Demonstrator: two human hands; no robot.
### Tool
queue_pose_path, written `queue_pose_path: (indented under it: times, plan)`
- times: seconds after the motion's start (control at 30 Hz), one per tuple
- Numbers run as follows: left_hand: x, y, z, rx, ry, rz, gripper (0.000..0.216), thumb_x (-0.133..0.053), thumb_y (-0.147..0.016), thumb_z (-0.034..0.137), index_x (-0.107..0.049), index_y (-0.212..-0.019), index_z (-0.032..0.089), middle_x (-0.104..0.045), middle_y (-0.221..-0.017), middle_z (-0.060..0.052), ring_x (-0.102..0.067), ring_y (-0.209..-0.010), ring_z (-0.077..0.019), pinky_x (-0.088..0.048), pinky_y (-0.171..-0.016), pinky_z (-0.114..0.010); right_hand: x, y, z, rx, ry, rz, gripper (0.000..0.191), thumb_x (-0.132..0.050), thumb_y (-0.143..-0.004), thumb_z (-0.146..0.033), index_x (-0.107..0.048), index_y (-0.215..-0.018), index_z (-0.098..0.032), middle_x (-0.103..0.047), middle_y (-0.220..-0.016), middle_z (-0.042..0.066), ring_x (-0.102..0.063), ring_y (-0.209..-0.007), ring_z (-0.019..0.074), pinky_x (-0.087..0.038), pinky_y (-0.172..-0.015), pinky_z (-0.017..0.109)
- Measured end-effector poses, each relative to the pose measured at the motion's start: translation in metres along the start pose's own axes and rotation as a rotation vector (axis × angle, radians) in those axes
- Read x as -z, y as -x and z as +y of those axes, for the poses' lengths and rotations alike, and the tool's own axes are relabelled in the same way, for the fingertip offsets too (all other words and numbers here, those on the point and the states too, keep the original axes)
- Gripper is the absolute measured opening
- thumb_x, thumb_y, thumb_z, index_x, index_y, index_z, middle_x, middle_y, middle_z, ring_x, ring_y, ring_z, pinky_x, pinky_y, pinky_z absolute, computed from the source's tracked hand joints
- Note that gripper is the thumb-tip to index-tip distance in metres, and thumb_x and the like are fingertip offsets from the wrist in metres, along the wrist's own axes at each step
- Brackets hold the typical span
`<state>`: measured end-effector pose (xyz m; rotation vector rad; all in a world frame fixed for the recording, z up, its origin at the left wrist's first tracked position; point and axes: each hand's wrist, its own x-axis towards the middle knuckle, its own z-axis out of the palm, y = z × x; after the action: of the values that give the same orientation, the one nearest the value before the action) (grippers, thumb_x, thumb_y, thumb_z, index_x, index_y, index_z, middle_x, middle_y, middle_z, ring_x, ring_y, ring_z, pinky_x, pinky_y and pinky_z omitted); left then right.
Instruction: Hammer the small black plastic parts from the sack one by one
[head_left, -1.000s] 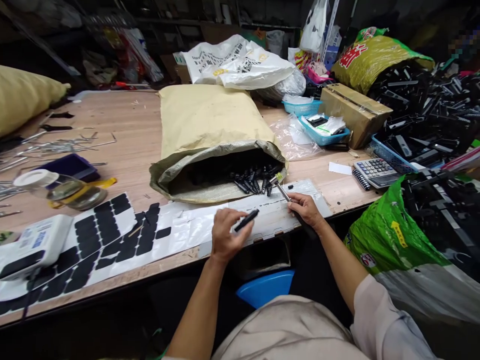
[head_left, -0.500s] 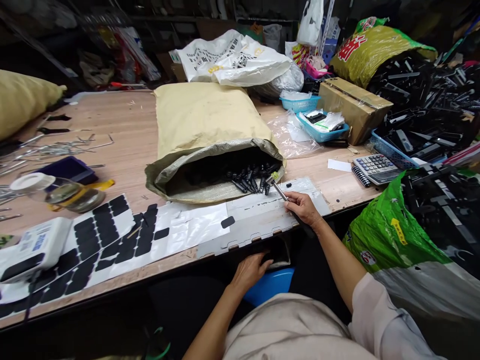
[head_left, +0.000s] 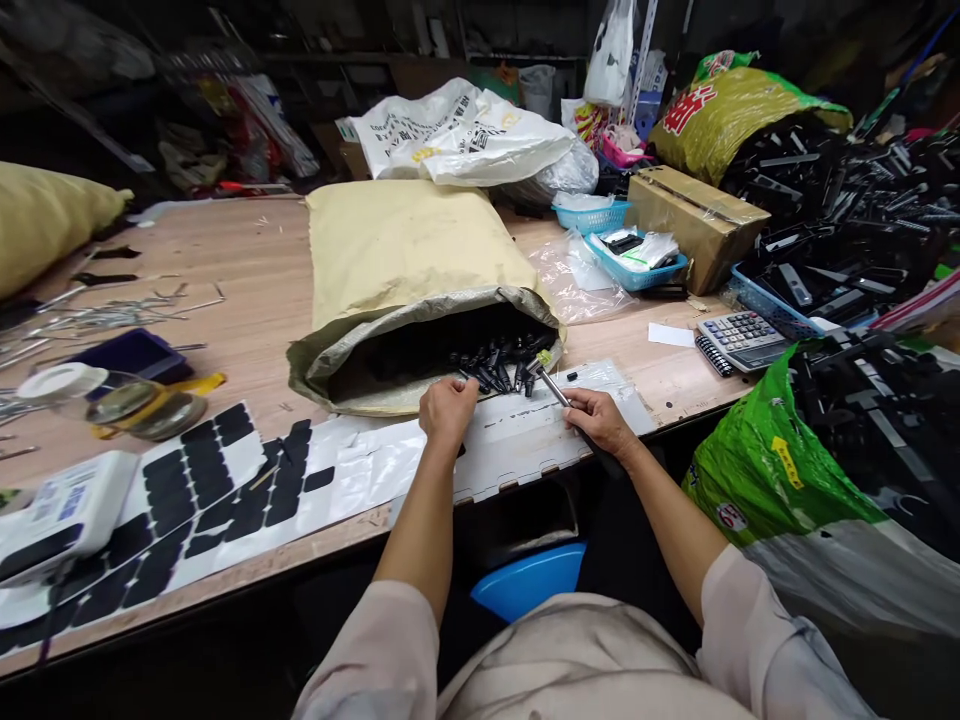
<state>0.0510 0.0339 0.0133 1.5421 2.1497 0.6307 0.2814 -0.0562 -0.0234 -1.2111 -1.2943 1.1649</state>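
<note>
A tan woven sack (head_left: 409, 255) lies on the wooden table with its mouth facing me, and small black plastic parts (head_left: 499, 360) spill out of it. My left hand (head_left: 448, 408) is at the sack's mouth with its fingers curled over those black parts. What it grips is hidden. My right hand (head_left: 601, 420) rests on a white plastic sheet (head_left: 525, 425) and is closed round a thin metal-tipped tool (head_left: 553, 386) that points at the parts.
White sheets of black adhesive pads (head_left: 217, 475) lie at the left, beside a white device (head_left: 64, 510) and a glass jar (head_left: 124, 395). Right of the sack stand blue baskets (head_left: 637, 262), a cardboard box (head_left: 697, 225), a calculator (head_left: 742, 335) and bags of black parts (head_left: 840, 200). A blue bin (head_left: 529, 585) sits under the table.
My left hand held a black part above the sheet, dropped below the table edge toward the blue bin, and has now come back up to the sack's mouth. The right hand barely moved.
</note>
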Motion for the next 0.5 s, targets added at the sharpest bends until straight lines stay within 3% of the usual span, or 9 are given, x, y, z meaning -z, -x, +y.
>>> queue_pose_path:
  times: [0.1,0.3,0.4,0.5]
  plan:
    - [-0.009,-0.013,0.002,0.064,-0.051,-0.005,0.026,-0.065,-0.074,0.045,-0.062,-0.063,0.022,-0.066,-0.075,-0.011,-0.062,-0.084,-0.0344,-0.045,-0.073,-0.043,0.000,-0.001,0.002,-0.002,-0.009,0.005,0.045,-0.066,-0.076,-0.031,-0.071,-0.115,-0.009,-0.061,-0.058,-0.003,-0.054,-0.053,0.0124,-0.042,-0.050,0.024]
    - [-0.004,-0.009,-0.012,-0.007,0.025,-0.040,0.024,-0.073,-0.067,0.040,-0.059,-0.063,0.021,-0.060,-0.066,-0.009,-0.059,-0.078,-0.0313,-0.042,-0.064,-0.038,0.000,-0.001,0.004,0.003,-0.022,0.021,0.044,-0.066,-0.076,-0.031,-0.071,-0.114,-0.010,-0.061,-0.058,-0.003,-0.053,-0.052,0.0120,-0.041,-0.050,0.024]
    - [0.002,0.005,-0.027,-0.152,0.072,-0.028,0.017,-0.074,-0.066,0.033,-0.064,-0.074,0.021,-0.066,-0.073,-0.006,-0.059,-0.074,-0.0260,-0.041,-0.063,-0.033,0.000,-0.001,0.004,0.010,-0.022,0.016,0.043,-0.066,-0.077,-0.031,-0.071,-0.114,-0.010,-0.060,-0.058,-0.003,-0.054,-0.052,0.0120,-0.041,-0.051,0.024]
    - [0.003,0.023,-0.043,-0.407,0.166,-0.183,0.019,-0.071,-0.069,0.030,-0.068,-0.087,0.022,-0.067,-0.081,-0.001,-0.058,-0.070,-0.0186,-0.042,-0.064,-0.029,0.001,0.000,0.005,0.037,-0.005,0.015,0.044,-0.066,-0.077,-0.031,-0.071,-0.115,-0.010,-0.061,-0.059,-0.003,-0.055,-0.053,0.0129,-0.043,-0.053,0.025]
